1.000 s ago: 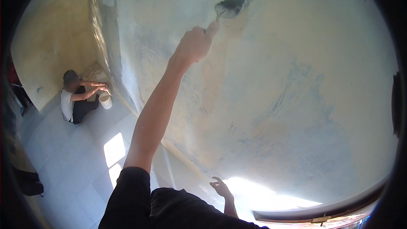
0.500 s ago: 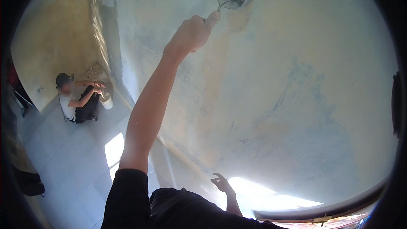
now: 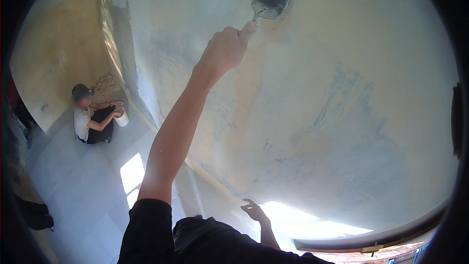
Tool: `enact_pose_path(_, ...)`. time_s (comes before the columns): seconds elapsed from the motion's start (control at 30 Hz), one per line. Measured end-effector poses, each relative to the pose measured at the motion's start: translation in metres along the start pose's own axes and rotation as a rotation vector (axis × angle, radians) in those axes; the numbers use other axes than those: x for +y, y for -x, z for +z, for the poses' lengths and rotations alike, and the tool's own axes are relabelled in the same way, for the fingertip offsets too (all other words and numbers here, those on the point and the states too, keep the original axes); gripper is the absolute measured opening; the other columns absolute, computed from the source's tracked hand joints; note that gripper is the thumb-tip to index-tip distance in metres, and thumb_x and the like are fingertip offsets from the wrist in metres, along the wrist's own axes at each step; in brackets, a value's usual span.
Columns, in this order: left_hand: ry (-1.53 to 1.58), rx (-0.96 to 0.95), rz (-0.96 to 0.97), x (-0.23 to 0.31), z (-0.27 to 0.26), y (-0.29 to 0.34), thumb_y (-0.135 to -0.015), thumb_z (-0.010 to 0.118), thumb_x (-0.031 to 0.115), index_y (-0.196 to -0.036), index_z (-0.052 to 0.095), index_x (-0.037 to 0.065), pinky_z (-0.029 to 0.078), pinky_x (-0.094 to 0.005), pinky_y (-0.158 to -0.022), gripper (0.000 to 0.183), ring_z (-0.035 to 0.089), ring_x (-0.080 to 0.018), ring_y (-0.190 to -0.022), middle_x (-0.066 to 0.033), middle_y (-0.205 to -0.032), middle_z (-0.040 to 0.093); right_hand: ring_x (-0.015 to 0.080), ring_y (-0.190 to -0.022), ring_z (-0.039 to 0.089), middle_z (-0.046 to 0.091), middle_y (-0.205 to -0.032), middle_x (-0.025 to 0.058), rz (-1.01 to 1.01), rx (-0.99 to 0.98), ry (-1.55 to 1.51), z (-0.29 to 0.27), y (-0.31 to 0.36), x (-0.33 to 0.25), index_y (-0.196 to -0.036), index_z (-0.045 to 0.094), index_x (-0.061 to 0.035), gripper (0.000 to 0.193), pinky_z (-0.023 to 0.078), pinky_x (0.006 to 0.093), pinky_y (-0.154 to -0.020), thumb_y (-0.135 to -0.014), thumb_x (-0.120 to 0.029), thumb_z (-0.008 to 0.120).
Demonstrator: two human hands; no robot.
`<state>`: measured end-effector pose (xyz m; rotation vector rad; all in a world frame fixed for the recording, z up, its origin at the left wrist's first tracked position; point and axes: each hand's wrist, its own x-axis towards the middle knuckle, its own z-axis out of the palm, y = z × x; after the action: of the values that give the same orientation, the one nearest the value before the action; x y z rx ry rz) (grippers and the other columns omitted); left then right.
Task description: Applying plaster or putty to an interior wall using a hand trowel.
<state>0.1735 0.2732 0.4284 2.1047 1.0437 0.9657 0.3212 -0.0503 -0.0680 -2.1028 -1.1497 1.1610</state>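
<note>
My left hand [image 3: 223, 51], at the end of a raised and stretched arm, is closed around the handle of a trowel [image 3: 272, 4]. The trowel's pointed metal blade is dark in the middle with a pale rim, and it lies against or close to the patchy wall [image 3: 312, 68]; I cannot tell whether it touches. Around the blade the wall shows pale yellow and bluish smears. My right hand [image 3: 254, 210] hangs low beside my body, near the foot of the wall, with its fingers curved and apart and nothing in them.
At the left another person [image 3: 88, 117] sits on the tiled floor [image 3: 78, 186], hands at a white bucket [image 3: 121, 117]. Rubble [image 3: 105, 84] lies by the wall corner. Dark-clad legs [image 3: 34, 212] show at the left edge. A dark-edged ledge [image 3: 371, 244] curves along the lower right.
The trowel has come slightly down, its tip now pointing more upward, and my left hand has shifted a little right and down. The seated person's arms have lowered to the bucket. My right hand barely differs.
</note>
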Motion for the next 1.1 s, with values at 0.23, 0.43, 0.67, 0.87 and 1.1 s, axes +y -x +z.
enact_pose_path(0.23, 0.047, -0.043, -0.036, 0.017, -0.034, 0.007, -0.092, 0.033, 0.062, -0.088, 0.062, -0.009, 0.048, -0.0466, -0.077, 0.076, 0.063, -0.0394, -0.084, -0.0277, -0.083, 0.064, 0.0318, -0.102, 0.063, 0.067, -0.107, 0.0159, 0.013, 0.093, -0.048, 0.003, 0.025, -0.005, -0.132, 0.047, -0.0138, 0.056, 0.048, 0.04, -0.087, -0.087, -0.045, 0.061)
enact_pose_path(0.43, -0.042, 0.006, -0.002, 0.001, -0.009, 0.014, -0.092, 0.033, 0.061, -0.1, 0.061, -0.01, 0.046, -0.0469, -0.085, 0.077, 0.061, -0.0427, -0.097, -0.0308, -0.095, 0.063, 0.0309, -0.101, 0.064, 0.066, -0.108, 0.0166, -0.073, 0.053, -0.04, 0.001, 0.016, -0.007, -0.133, 0.046, -0.0139, 0.058, 0.049, 0.0392, -0.085, -0.087, -0.045, 0.061)
enact_pose_path(0.67, -0.039, 0.172, 0.153, -0.007, -0.001, -0.012, -0.088, 0.032, 0.07, -0.064, 0.052, -0.004, 0.044, -0.0393, -0.045, 0.081, 0.053, -0.0235, -0.043, -0.0134, -0.052, 0.052, 0.0305, -0.099, 0.064, 0.067, -0.106, 0.0156, -0.039, 0.04, 0.015, 0.004, 0.008, -0.013, -0.132, 0.046, -0.0148, 0.056, 0.049, 0.0388, -0.084, -0.087, -0.045, 0.061)
enact_pose_path(0.87, 0.019, 0.061, 0.046, -0.022, 0.016, 0.009, -0.088, 0.035, 0.069, -0.063, 0.05, -0.002, 0.045, -0.0382, -0.044, 0.077, 0.052, -0.0223, -0.043, -0.0114, -0.051, 0.05, 0.0313, -0.1, 0.064, 0.068, -0.106, 0.0145, -0.074, 0.046, -0.042, 0.013, 0.0, -0.001, -0.133, 0.045, -0.0147, 0.057, 0.049, 0.0395, -0.085, -0.087, -0.046, 0.061)
enact_pose_path(1.1, 0.057, 0.14, 0.148, -0.011, 0.017, -0.004, -0.089, 0.034, 0.069, -0.062, 0.052, -0.001, 0.044, -0.0371, -0.042, 0.077, 0.05, -0.0214, -0.04, -0.0112, -0.05, 0.049, 0.0308, -0.108, 0.061, 0.066, -0.111, 0.0142, 0.003, -0.02, -0.002, 0.017, 0.016, -0.011, -0.133, 0.045, -0.0146, 0.057, 0.047, 0.0409, -0.09, -0.088, -0.045, 0.06)
